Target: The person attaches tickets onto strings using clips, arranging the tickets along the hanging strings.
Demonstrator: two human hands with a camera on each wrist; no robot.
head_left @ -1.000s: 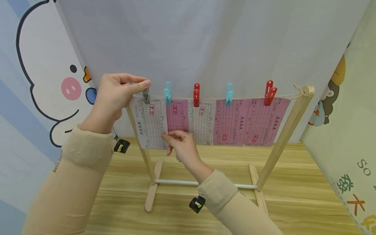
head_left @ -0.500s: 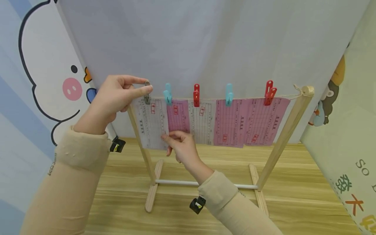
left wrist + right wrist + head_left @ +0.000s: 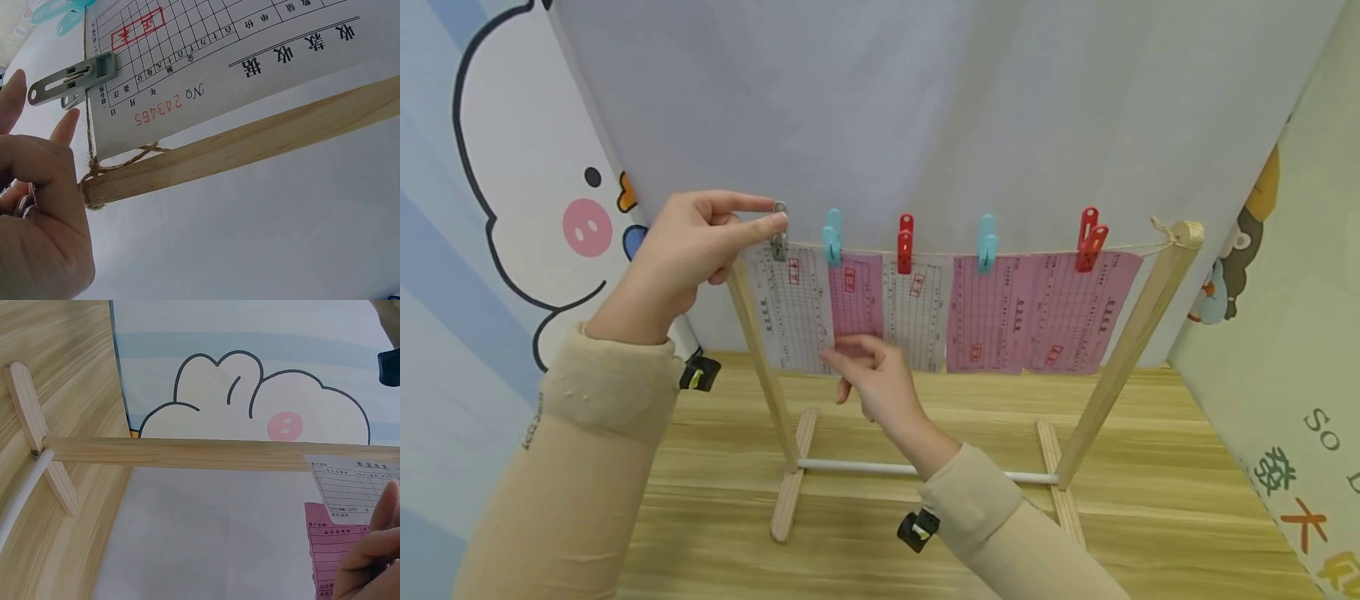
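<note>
My left hand [image 3: 688, 250] reaches the grey clothespin [image 3: 76, 79] at the left end of the string. Its thumb and forefinger lie spread about the handles, and the left wrist view shows a small gap beside them. That clothespin clamps the top of a white receipt [image 3: 790, 321] to the string. Lower down, my right hand [image 3: 880, 379] pinches the same receipt's right edge between thumb and forefinger. In the right wrist view only part of the right hand [image 3: 372, 562] shows, in front of the white receipt [image 3: 340, 494] and a pink receipt [image 3: 328, 550].
Along the string [image 3: 1030, 252] hang several more pink and white receipts under blue and red clothespins [image 3: 906, 246]. A wooden frame [image 3: 1131, 350] carries the string, with a white crossbar [image 3: 857, 467] low down. It stands on a wood-grain surface [image 3: 715, 517] before a white cloth [image 3: 865, 108].
The left thumb and forefinger have drawn back from over the grey clothespin, leaving more of it visible. The right hand, the left receipt and the clothespins have shifted slightly right.
</note>
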